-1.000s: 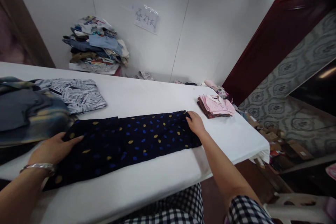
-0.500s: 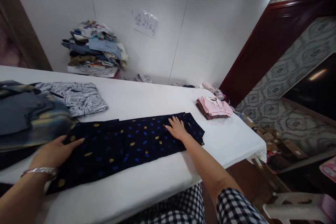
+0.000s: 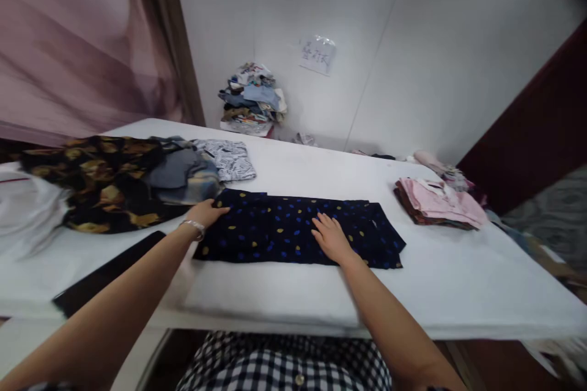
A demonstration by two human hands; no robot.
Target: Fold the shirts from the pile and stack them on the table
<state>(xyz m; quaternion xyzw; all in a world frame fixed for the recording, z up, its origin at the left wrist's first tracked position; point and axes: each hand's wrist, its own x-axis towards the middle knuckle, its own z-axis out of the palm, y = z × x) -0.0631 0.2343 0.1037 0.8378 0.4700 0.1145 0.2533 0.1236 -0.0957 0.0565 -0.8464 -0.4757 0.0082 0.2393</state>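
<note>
A dark navy shirt [image 3: 293, 229] with blue and yellow leaf-like spots lies folded into a long strip across the white table. At its left end, my left hand [image 3: 206, 214] grips the edge, thumb over the cloth and the other fingers partly hidden. My right hand [image 3: 334, 238] rests flat on the right half of the shirt, fingers stretched out and a little apart. Beyond the right end sits a small stack of folded clothes with a pink shirt [image 3: 443, 200] on top.
Left of the shirt lie a black and gold patterned garment [image 3: 110, 186], a grey-blue one [image 3: 177, 168] and a newsprint-patterned one [image 3: 229, 159]. A flat black piece [image 3: 110, 269] is under my left forearm. Behind the table [image 3: 302, 293] rises a clothes pile [image 3: 254, 98].
My view has swung left, bringing the pink curtain and more clothes into sight. Both hands stay on the navy shirt, the right one still flat on it.
</note>
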